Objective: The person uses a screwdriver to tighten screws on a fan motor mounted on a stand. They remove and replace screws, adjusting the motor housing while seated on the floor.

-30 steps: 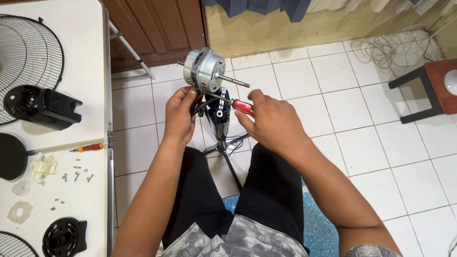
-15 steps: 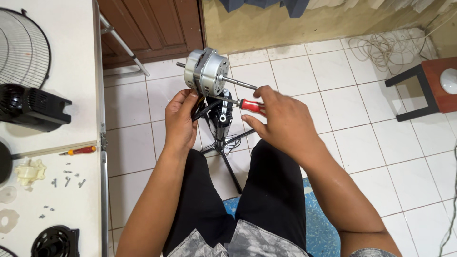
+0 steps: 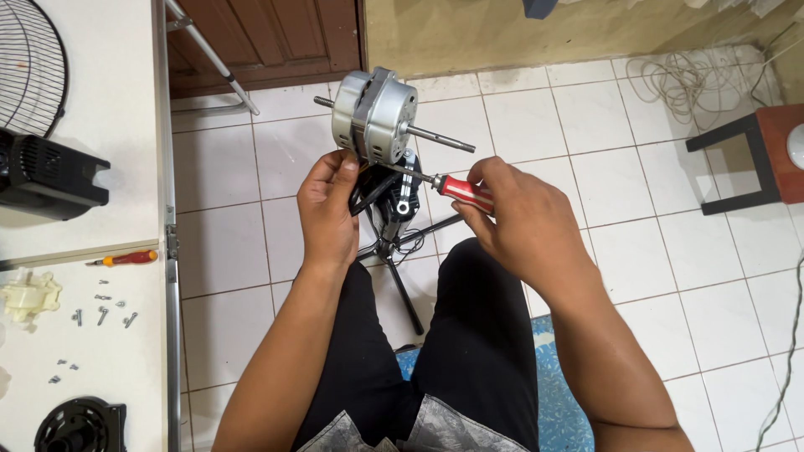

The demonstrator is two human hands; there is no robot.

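Fan motor (image 3: 373, 115), silver and drum-shaped, sitting up over the white tiled floor (image 3: 536, 125) between the knees, shaft sticking out both ends and tilting down to the right. Being steadied from below by the left hand (image 3: 328, 209), fingers curled around the black bracket (image 3: 387, 194) under the motor, thumb pressing up against the motor's lower edge. Being worked at by a red-handled screwdriver (image 3: 452, 189), its handle pinched in the fingertips of the right hand (image 3: 519, 222), its metal shank running leftward and its tip meeting the spot where motor and bracket join. Hanging below the bracket, thin black legs (image 3: 400, 276) spreading toward the floor. Lying to the left on the white table (image 3: 117, 109): a wire fan guard (image 3: 29, 67) at the top corner, a black plastic housing (image 3: 46, 177) just beneath it, a second small red screwdriver (image 3: 124, 259) near the table's edge, loose screws (image 3: 102, 311) scattered below that, a pale plastic part (image 3: 29, 295) beside them, and a round black piece (image 3: 79, 425) at the bottom. Coiling in the far right corner, a pale cable (image 3: 695, 79) next to a dark wooden stool (image 3: 758, 159).
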